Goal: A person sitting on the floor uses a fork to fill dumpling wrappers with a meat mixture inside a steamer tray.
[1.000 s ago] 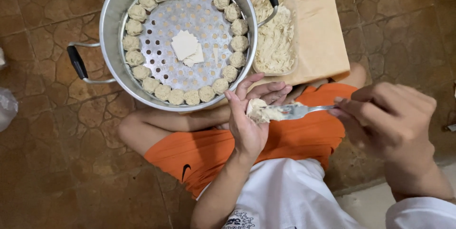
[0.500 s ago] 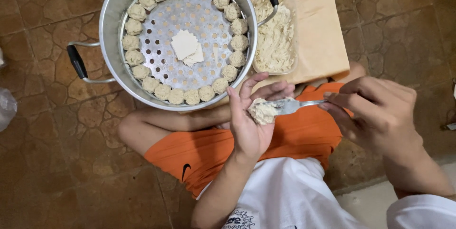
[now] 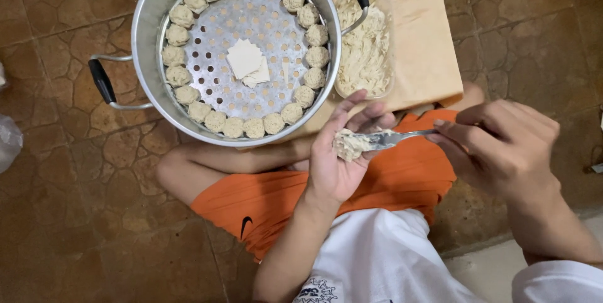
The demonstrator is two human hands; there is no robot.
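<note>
Filling is being loaded onto a wrapper (image 3: 349, 146) lying in the cupped left hand (image 3: 336, 158), whose fingers are spread apart and curled slightly upward beneath it. The right hand (image 3: 502, 146) is holding a metal spoon (image 3: 392, 138), fingers clamped together on its handle, the bowl resting on the mound of filling. In my judgement, the step is best done by pressing the filling into the wrapper's centre, keeping the edges bare, and drawing the spoon off flat so nothing is dragging out. A steamer pot (image 3: 151, 45) is standing on the tiled floor, finished dumplings (image 3: 254, 128) ringing its perforated tray, spare wrappers (image 3: 246, 61) stacked mid-tray. A tub of filling (image 3: 364, 48) is sitting just beside the pot on brown paper (image 3: 421, 33).
</note>
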